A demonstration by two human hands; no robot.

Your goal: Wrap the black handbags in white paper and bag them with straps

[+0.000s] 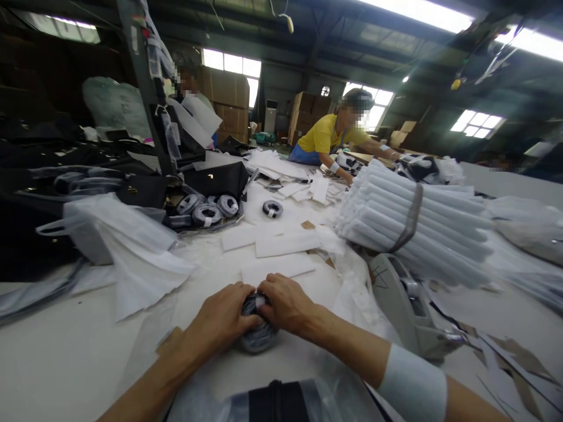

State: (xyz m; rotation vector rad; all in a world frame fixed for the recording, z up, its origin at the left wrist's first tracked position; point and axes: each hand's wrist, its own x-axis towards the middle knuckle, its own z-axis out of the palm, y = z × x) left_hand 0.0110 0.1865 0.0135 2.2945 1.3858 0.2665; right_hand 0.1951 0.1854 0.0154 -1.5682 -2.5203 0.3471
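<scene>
A dark coiled strap (258, 341) in clear plastic wrap, with a white band at its top, lies on the white table in front of me. My left hand (226, 313) is closed around its left side, thumb across the top. From the right, my right hand (285, 302) grips the same coil near the white band. Just beyond my hands are flat white strips (285, 241). Another wrapped coil (272, 208) rests farther off on the table. At the bottom edge, nearest my body, a black item in clear plastic (278, 401) is partly visible.
Several coils (207, 215) sit at left beside black handbags (215, 179). White sheeting (132, 246) drapes the left side. To the right are a grey tape dispenser (407, 305) and a banded bundle of white padded rolls (444, 220). A co-worker in yellow (321, 138) leans across the far side.
</scene>
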